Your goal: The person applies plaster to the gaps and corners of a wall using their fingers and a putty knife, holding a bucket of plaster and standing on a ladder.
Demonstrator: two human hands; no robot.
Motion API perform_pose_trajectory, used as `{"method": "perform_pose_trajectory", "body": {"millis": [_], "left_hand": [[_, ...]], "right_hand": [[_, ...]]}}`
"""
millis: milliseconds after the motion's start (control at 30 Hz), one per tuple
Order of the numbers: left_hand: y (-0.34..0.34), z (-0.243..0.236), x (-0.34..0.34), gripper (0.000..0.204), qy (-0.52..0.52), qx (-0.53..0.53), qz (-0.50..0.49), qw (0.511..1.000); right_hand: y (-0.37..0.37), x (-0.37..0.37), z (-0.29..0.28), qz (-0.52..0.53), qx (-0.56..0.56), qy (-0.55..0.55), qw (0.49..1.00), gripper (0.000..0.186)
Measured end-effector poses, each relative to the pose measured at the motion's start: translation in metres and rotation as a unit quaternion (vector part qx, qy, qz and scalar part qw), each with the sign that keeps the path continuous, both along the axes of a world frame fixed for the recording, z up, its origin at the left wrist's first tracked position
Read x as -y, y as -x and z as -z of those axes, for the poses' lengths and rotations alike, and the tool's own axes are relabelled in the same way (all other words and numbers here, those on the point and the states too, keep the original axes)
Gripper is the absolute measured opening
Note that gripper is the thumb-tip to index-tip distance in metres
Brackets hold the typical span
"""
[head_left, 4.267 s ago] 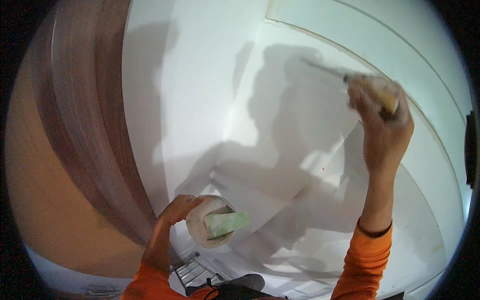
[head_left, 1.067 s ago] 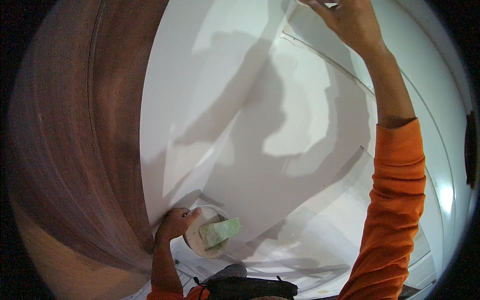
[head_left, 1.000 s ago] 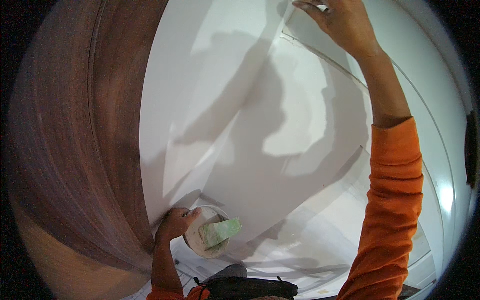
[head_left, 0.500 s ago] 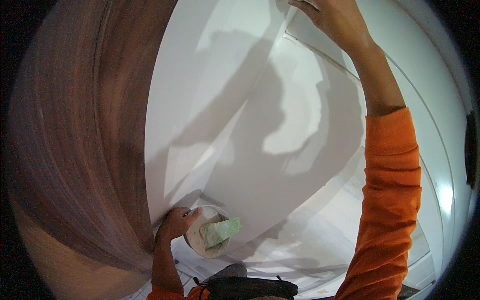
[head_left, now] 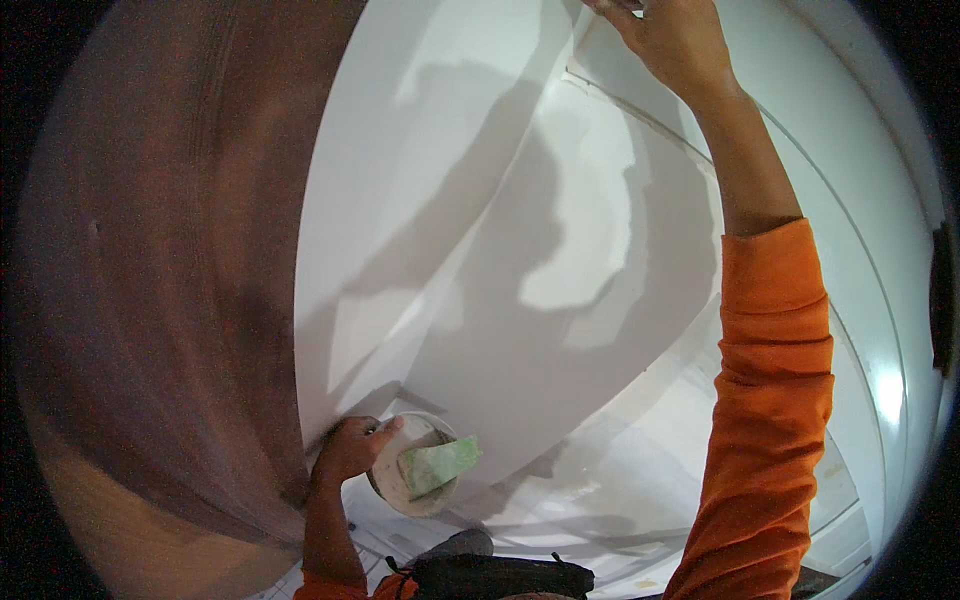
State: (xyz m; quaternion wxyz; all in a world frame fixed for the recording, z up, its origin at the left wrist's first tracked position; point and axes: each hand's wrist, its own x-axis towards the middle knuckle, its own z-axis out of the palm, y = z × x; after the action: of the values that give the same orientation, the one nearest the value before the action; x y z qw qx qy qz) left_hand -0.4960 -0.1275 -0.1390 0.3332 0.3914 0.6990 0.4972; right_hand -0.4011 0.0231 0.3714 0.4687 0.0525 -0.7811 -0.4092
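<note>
My left hand (head_left: 352, 449) grips the rim of a round whitish bucket (head_left: 395, 497), low and left of the middle, its thumb lying over the edge. A flat green scraper (head_left: 440, 467), smeared with pale residue, rests in the bucket and sticks out past its right side. My right arm, in an orange sleeve, reaches up to the top of the view. There my right hand (head_left: 682, 45) is close to the corner where white wall surfaces meet. Its fingers are bent together, with the tips cut off by the upper edge, so what they hold is hidden.
A dark brown wood-grain panel (head_left: 190, 250) fills the left side. White wall surfaces (head_left: 380, 190) meet in a corner and carry shadows of my arms and body. A seam line (head_left: 640, 113) crosses the right-hand surface. A black pouch (head_left: 500, 577) is at the bottom.
My right hand and forearm have shifted slightly to the left at the top of the view. The left hand keeps its hold on the bucket, almost unmoved.
</note>
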Motion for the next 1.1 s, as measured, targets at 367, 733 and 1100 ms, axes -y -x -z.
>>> {"method": "perform_pose_trajectory", "body": {"millis": [367,733,1100], "left_hand": [[0.006,0.007,0.004,0.065,0.007,-0.086,-0.002,0.996],[0.008,0.025,-0.007,0.063,-0.003,-0.036,0.006,0.999],[-0.006,0.008,-0.005,0.065,0.01,0.002,0.002,1.0]], "right_hand": [[0.009,0.009,0.009,0.093,0.054,-0.052,0.993,0.019],[-0.099,0.009,0.133,-0.038,-0.004,-0.079,0.996,0.045],[-0.293,0.059,0.397,0.075,-0.098,0.649,0.751,0.023]]}}
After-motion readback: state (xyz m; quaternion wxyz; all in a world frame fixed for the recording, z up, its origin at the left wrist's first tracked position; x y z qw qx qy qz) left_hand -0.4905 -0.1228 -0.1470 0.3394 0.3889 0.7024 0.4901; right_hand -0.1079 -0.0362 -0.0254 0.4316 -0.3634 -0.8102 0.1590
